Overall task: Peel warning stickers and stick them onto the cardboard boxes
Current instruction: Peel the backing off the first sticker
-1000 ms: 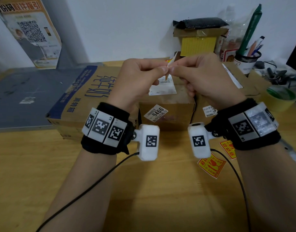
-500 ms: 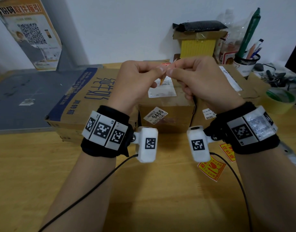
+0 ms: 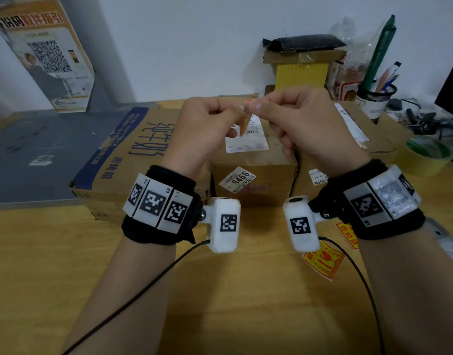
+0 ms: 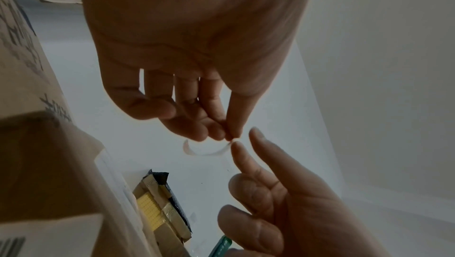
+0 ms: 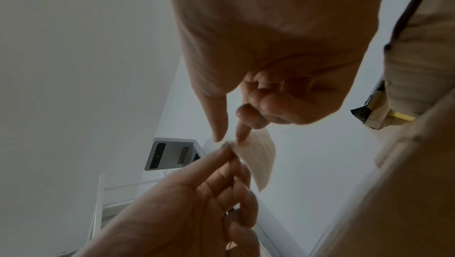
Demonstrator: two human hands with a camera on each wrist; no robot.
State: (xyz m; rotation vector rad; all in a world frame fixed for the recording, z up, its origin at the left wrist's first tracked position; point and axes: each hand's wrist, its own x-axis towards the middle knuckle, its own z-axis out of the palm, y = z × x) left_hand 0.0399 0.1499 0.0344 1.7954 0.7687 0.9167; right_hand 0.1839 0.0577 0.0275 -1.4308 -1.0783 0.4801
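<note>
Left hand (image 3: 207, 129) and right hand (image 3: 307, 124) pinch one small orange-and-white paper warning sticker (image 3: 244, 124) at its top corner, thumb and forefinger tips pressed together, nearly touching. Sticker hangs at 6 o'clock from the pinch, curled, white back visible (image 5: 258, 156) in the right wrist view. Directly below: middle brown cardboard box (image 3: 253, 172). Two more yellow-red stickers (image 3: 324, 260) lie flat on the wooden table (image 3: 41, 278), 5 o'clock from the hands.

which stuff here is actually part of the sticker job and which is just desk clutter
Part of the job:
- sticker pinched between left hand and right hand
- spare warning stickers on the table
- cardboard boxes

Just lying about:
- tape roll
- pen cup
- QR poster
- yellow pack
</note>
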